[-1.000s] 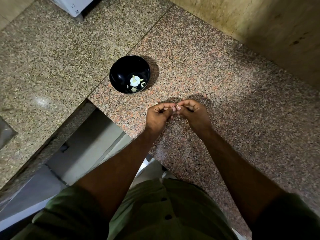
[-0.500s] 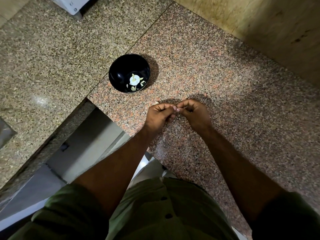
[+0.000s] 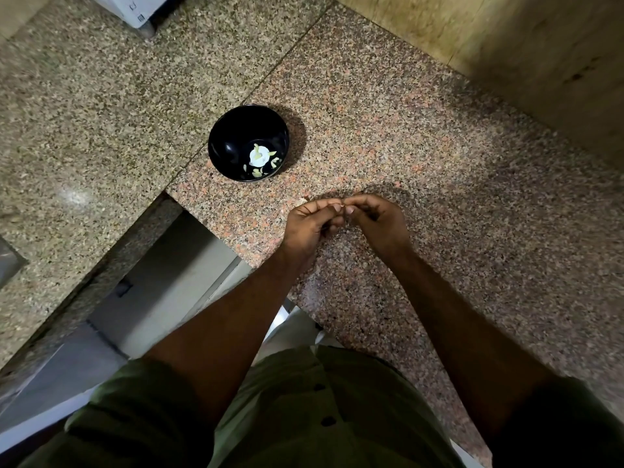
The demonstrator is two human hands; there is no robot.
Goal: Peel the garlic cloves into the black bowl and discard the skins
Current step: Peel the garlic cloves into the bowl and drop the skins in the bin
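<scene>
While both hands meet over the granite bench (image 3: 439, 163), the left hand (image 3: 309, 226) and the right hand (image 3: 380, 221) have their fingers curled inward, with the fingertips (image 3: 337, 207) pressed together at one small spot. They seem to pinch something very small between them, most likely a garlic clove, but the thing itself is hidden behind the fingers, so I cannot say how much skin is left on it. A pale scrap (image 3: 305, 199) lies on the bench just beside the left hand; it may be a piece of skin, it is too small to be sure.

The black bowl (image 3: 223, 140) stands on the bench, beyond the hands and a little to the left, well apart from them. Inside it lie a white lump (image 3: 259, 156) and several pale slivers (image 3: 256, 173) around it.

A clove, in my judgement, is light and firm, and it becomes slippery once it is bare, while its skin is thin, dry and tears easily. It is better to hold the clove by its thick middle with one hand and to lift the skin at the pointed tip or the flat root end with a nail of the other hand. Too strong a squeeze may shoot the clove out of the fingers.
</scene>
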